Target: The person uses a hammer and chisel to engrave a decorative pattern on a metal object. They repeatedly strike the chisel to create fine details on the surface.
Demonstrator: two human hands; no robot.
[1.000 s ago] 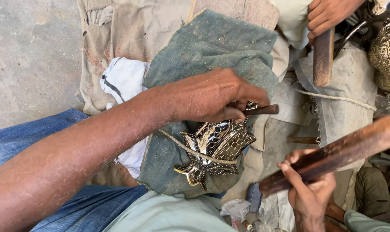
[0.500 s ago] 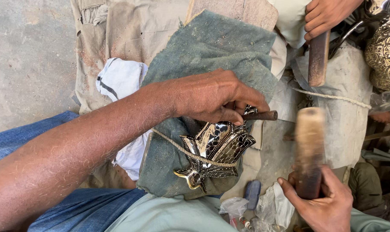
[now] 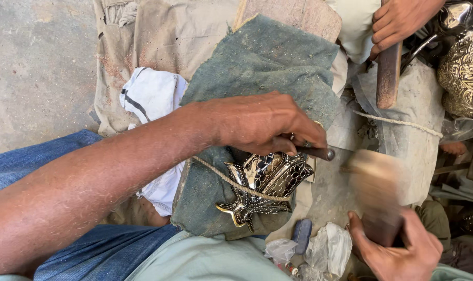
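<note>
Plastic bags (image 3: pixel 325 250), clear and crumpled, lie nearest me, just below the ornate metal piece (image 3: pixel 265 190), which I use as the landmark throughout; a small dark grey block (image 3: pixel 301 234) rests against them, and I cannot make out their contents.

Right hand (image 3: pixel 395 250), below and to the right of the metal piece, is curled shut around a wooden mallet (image 3: pixel 377 192). The mallet is motion-blurred, so I cannot resolve its head or its contact point.

The metal piece itself is black and silver with a gold-coloured edge. It lies on a blue-green cloth pad (image 3: pixel 262 67), and a cord (image 3: pixel 226 179) crosses it diagonally.

Left hand (image 3: pixel 262 122), directly above the metal piece, has its fingers pressed together and pinching a dark metal punch (image 3: pixel 317 152). The punch body is mostly hidden under the fingers; only its rounded end shows, pointing right. The forearm covers the left part of the pad.

A white cloth (image 3: pixel 150 96) lies to the left of the metal piece, partly under the arm.

Farthest, above and to the right of the metal piece, another person's hand (image 3: pixel 400 21) grips a wooden handle (image 3: pixel 388 75). Beside it, an embossed metal vessel (image 3: pixel 465 73) is cut off by the frame edge.
</note>
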